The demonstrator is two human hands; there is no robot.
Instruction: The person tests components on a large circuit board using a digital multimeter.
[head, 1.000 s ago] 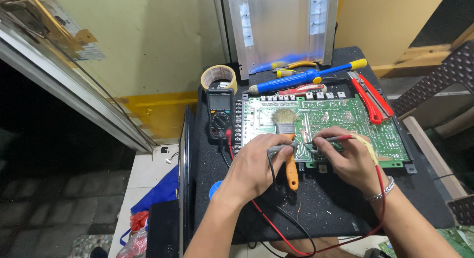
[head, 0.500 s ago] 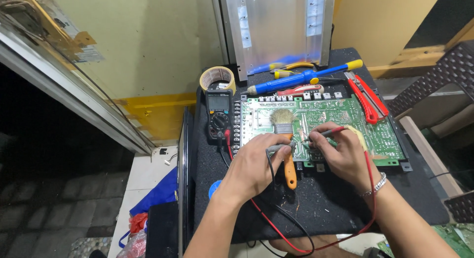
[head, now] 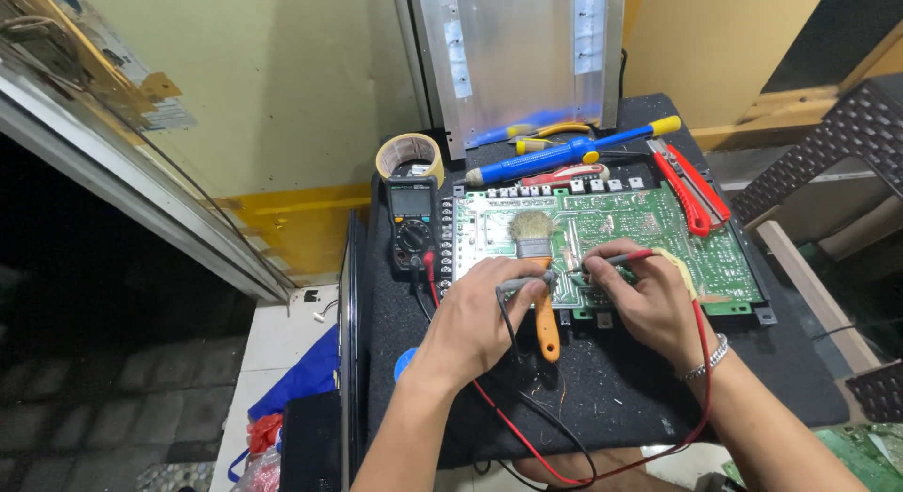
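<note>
Nearest: red lead (head: 701, 360) & black lead (head: 555, 426) are looping over the dark tabletop (head: 611, 388) toward both wrists. L hand (head: 475, 313) is pinching the black probe (head: 522, 284), grip closed tight round it, tip pointing at the green circuit board (head: 715, 252). R hand (head: 644, 294) is pinching the red probe (head: 625, 259), fingers shut on it, tip touching the board near its middle. Btwn the hands a brush (head: 538, 266) w/ orange handle is lying across the board's front edge. Left of the board a multimeter (head: 412, 224) is sitting, tape roll (head: 409, 156) just behind. Farther back: blue screwdriver (head: 564, 153), red cutter (head: 691, 186), metal panel (head: 522, 55) leaning on the wall.
</note>
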